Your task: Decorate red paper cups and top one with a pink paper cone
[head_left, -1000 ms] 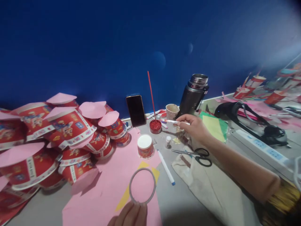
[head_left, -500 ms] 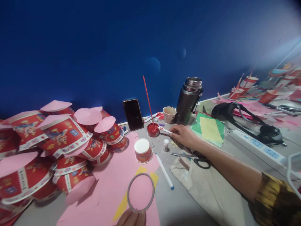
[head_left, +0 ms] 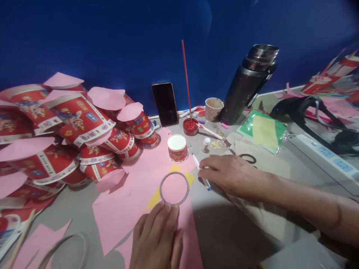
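Note:
A grey ring [head_left: 187,194] lies on pink paper [head_left: 134,186] with yellow strips beneath it. My left hand [head_left: 155,239] rests at its near edge, fingers stretched out and fingertips pressing on the rim. My right hand [head_left: 224,170] is closed over a white marker pen [head_left: 206,183] with a blue end, just right of the paper; the fingers hide its middle. Beyond the ring stands an upturned red paper cup [head_left: 178,148] with a white top. A small white-capped bottle [head_left: 206,144] is behind my right hand. Scissors [head_left: 248,158] are partly hidden behind my right wrist.
Red paper cups [head_left: 78,117] with pink discs are piled at left. A phone [head_left: 165,104], a red tin [head_left: 190,127] with a stick, a patterned cup [head_left: 214,110] and a dark flask [head_left: 246,86] line the wall. A power strip [head_left: 322,157] lies right.
My right hand has come back from the red-and-white pen by the tin to the white marker pen. More of my left hand shows at the ring. The view has tilted down.

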{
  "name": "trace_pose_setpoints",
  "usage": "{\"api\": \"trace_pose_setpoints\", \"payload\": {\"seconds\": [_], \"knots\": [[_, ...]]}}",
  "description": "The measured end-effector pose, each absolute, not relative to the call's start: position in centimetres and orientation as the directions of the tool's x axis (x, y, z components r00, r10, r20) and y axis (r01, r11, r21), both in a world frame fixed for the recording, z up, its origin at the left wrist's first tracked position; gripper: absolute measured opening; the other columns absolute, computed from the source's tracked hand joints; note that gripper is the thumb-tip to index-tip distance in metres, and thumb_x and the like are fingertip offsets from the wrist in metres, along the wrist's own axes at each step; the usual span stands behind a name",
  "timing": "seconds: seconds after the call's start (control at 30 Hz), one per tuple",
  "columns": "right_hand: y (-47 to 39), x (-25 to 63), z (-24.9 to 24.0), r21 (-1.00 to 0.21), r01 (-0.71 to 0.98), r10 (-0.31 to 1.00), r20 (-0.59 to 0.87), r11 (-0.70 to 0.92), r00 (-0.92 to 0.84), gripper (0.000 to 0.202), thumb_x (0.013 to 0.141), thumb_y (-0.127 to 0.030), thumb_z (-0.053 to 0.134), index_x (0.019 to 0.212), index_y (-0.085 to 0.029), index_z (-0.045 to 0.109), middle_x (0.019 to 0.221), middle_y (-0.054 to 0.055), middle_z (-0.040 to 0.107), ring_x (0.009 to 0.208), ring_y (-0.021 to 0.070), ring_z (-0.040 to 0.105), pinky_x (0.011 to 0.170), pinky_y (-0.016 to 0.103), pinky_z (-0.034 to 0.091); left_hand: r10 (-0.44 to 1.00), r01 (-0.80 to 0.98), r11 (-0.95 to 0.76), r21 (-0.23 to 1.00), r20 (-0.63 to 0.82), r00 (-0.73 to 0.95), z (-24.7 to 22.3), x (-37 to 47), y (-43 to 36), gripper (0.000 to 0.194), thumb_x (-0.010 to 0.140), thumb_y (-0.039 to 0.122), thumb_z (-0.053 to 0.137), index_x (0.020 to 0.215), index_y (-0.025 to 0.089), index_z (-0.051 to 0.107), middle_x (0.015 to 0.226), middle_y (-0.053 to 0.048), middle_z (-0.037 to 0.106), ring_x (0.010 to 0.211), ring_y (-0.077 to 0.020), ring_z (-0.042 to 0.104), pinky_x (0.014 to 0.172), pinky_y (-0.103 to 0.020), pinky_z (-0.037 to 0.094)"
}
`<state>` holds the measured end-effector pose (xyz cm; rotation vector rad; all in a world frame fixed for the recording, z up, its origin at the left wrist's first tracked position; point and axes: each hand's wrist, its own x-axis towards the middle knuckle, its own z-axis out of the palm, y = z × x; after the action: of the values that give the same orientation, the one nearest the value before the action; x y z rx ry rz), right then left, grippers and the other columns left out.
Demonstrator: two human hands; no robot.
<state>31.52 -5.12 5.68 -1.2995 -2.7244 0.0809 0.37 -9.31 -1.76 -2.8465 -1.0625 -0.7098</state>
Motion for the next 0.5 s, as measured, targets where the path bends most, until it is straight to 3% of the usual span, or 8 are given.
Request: {"api": "trace_pose_setpoints", "payload": {"seconds": [0.1,0.17,0.4,0.5], "knots": [[-5.5,30.9,4.3,0.062,0.733,0.734,0.012,0.677,-0.679,0.025,0.095,-0.008,0.062,0.115,-0.020,0.070,0.133,0.014,0.069,0.090,0.0216,0.066,0.068,0.031,0.047,0.637,0.633,-0.752,0.181,0.447,0.628,-1.2,1.1,-9.7,0.030,0.099,0.017,0.060,0.129,0.016,0.065,0.120,-0.011,0.076,0.121,-0.0287,0.063,0.099,-0.042,0.043],[-5.1,31.3,3.5,0.098,0.672,0.673,0.034,0.734,-0.739,0.018,0.096,-0.010,0.062,0.110,-0.019,0.070,0.137,0.015,0.067,0.090,0.0225,0.065,0.068,0.033,0.047,0.657,0.643,-0.735,0.214,0.461,0.597,-0.7,1.6,-9.9,0.028,0.100,0.016,0.059,0.127,0.014,0.065,0.118,-0.012,0.076,0.119,-0.0289,0.063,0.099,-0.043,0.043],[-3.7,32.5,2.7,0.170,0.450,0.431,0.140,0.876,-0.892,0.016,0.104,-0.015,0.052,0.100,-0.016,0.067,0.128,0.015,0.074,0.087,0.0231,0.064,0.064,0.035,0.047,0.686,0.666,-0.710,0.229,0.438,0.581,-0.1,2.1,-10.1,0.024,0.102,0.017,0.055,0.123,0.015,0.067,0.115,-0.010,0.076,0.116,-0.0273,0.063,0.100,-0.042,0.041],[-4.0,32.4,3.4,0.139,0.394,0.342,0.294,0.909,-0.892,0.019,0.106,-0.016,0.048,0.101,-0.016,0.066,0.119,0.016,0.077,0.086,0.0225,0.068,0.068,0.036,0.051,0.692,0.674,-0.705,0.222,0.425,0.583,0.0,2.1,-10.1,0.025,0.102,0.017,0.053,0.123,0.015,0.067,0.116,-0.010,0.076,0.116,-0.0270,0.063,0.100,-0.041,0.040]]}}
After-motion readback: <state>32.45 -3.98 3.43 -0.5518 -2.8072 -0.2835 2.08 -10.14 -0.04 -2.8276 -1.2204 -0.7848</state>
